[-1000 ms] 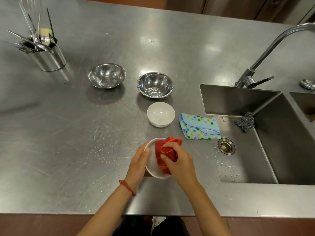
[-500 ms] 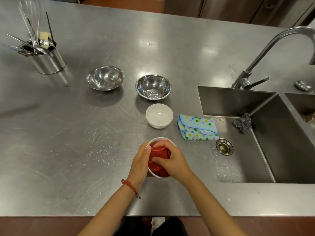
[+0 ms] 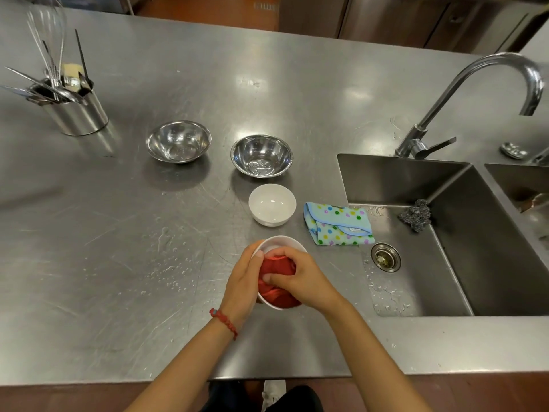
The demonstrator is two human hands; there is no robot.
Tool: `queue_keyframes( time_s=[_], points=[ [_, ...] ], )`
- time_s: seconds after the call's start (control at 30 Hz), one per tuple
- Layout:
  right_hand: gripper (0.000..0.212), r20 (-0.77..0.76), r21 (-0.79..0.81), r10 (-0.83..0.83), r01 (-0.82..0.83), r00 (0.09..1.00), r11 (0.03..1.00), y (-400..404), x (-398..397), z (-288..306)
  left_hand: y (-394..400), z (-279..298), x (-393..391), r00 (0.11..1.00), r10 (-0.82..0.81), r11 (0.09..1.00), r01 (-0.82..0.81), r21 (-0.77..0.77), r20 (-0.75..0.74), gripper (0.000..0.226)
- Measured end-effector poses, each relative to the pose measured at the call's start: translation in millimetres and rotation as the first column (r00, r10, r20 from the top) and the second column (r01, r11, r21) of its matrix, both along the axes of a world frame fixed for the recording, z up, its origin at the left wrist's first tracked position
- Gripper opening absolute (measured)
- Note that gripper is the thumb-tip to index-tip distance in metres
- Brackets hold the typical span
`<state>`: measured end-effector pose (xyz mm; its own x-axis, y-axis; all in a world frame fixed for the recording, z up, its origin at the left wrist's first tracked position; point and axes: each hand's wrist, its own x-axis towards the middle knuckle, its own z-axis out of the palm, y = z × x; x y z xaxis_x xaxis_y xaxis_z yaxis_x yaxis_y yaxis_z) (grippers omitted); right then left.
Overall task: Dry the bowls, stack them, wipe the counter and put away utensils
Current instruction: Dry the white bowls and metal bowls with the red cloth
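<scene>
In the head view, the left hand [image 3: 245, 281] cupped the white bowl [image 3: 279, 245] near the counter's [image 3: 118, 233] front edge. The right hand [image 3: 300, 278], fingers closed on the red cloth [image 3: 277, 267], pressed it into the bowl from the right.

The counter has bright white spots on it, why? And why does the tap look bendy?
Head view: the white spots on the counter are glare, probably from overhead lights on shiny steel; the wide-angle lens curves things near the edges, like the tap.

Hands [image 3: 276, 281], red cloth [image 3: 277, 267] inside white bowl [image 3: 282, 242]
</scene>
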<state>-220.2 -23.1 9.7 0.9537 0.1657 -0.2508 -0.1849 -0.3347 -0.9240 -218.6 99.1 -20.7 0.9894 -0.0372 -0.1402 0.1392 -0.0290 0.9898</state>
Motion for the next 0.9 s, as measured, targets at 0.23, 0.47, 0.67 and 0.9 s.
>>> queue_keyframes(
  time_s=[0.23, 0.47, 0.67, 0.9],
  points=[
    [0.03, 0.346, -0.405, -0.191, 0.33, 0.919, 0.853, 17, -13, -8, -1, 1, -2, 1.0, 0.013, 0.997, -0.015, -0.076, -0.024, 0.034],
    [0.033, 0.076, -0.526, -0.111, 0.134, 0.991, 0.84, 6, -8, -3, -7, -7, -2, 0.996, 0.071, 0.997, -0.072, -0.021, -0.049, 0.034],
    [0.031, 0.048, -0.195, -0.199, 0.204, 0.979, 0.959, 9, -7, -8, -11, -10, -9, 0.998, 0.059, 0.998, -0.06, -0.025, -0.024, 0.032],
    [0.031, 0.291, -0.456, -0.197, 0.317, 0.936, 0.831, 13, -11, -9, -8, -3, -7, 0.997, 0.076, 0.995, -0.075, -0.064, 0.024, 0.027]
  ],
)
